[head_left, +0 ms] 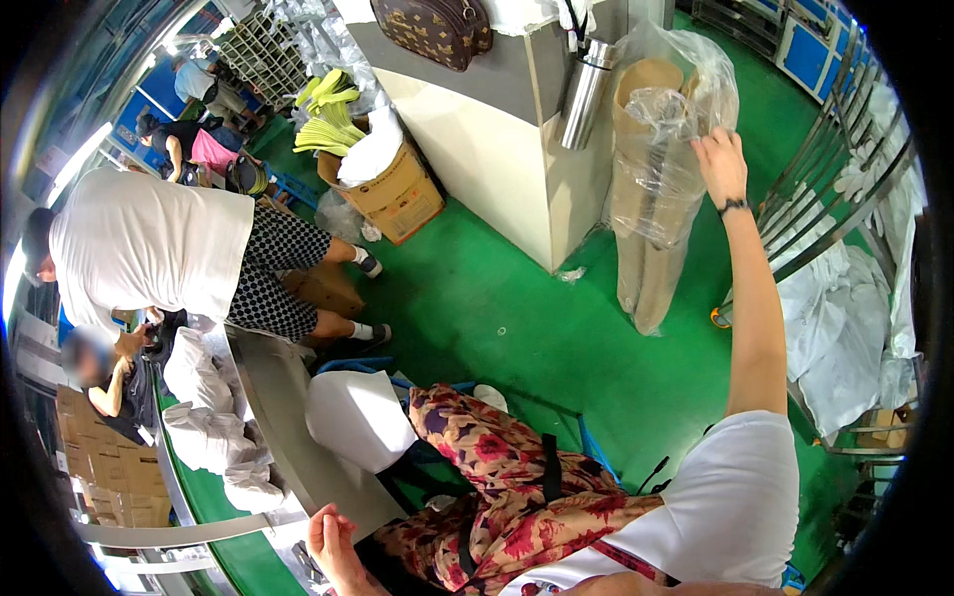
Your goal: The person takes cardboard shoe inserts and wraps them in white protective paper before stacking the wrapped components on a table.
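My right hand [720, 167] reaches up and forward, its fingers closed on the top of a clear plastic bag [664, 129]. The bag covers tall brown cardboard rolls [644, 258] that stand on the green floor beside a beige cabinet [497, 149]. Low in the picture, my left hand [331, 541] rests with fingers apart by the edge of a metal table [288, 417] and holds nothing. My lap in floral trousers [497, 477] lies between the two hands. A white bundle [358, 417] sits just ahead of my knees.
A person in a white shirt and checked shorts [169, 248] bends over at the left. A cardboard box [397, 194] stands behind them. A steel flask [584, 94] hangs on the cabinet. A metal rack with white cloths [845, 298] is at the right. White bundles [204, 417] lie on the table.
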{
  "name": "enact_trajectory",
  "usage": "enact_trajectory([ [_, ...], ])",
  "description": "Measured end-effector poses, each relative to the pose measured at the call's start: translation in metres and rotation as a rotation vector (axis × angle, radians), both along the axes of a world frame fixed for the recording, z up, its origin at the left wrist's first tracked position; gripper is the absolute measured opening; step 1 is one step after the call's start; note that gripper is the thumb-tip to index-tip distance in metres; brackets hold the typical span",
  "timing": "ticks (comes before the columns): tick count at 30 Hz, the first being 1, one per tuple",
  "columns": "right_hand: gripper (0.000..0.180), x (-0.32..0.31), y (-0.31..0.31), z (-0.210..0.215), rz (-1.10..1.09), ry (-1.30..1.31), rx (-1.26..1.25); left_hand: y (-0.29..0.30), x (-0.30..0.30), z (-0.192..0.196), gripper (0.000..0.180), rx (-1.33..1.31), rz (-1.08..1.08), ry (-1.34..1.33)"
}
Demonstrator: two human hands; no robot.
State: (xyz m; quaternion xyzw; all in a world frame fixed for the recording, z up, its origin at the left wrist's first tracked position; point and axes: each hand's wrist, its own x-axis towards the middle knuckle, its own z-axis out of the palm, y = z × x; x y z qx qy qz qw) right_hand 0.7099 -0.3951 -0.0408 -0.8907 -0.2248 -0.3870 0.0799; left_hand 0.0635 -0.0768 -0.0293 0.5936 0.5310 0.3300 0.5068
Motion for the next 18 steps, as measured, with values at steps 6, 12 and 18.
enact_trajectory([
  [6,0.014,-0.079,-0.038,0.001,0.23,0.018,0.149,0.011,0.05,-0.021,0.018,-0.126,-0.252,-0.075],
  [12,0.012,-0.152,-0.054,-0.004,0.298,0.044,0.195,0.005,0.165,-0.029,0.019,-0.008,-0.736,-0.055],
  [18,0.007,-0.214,-0.05,0.005,0.362,0.17,0.235,-0.048,0.283,-0.045,0.026,0.435,-1.141,-0.109],
])
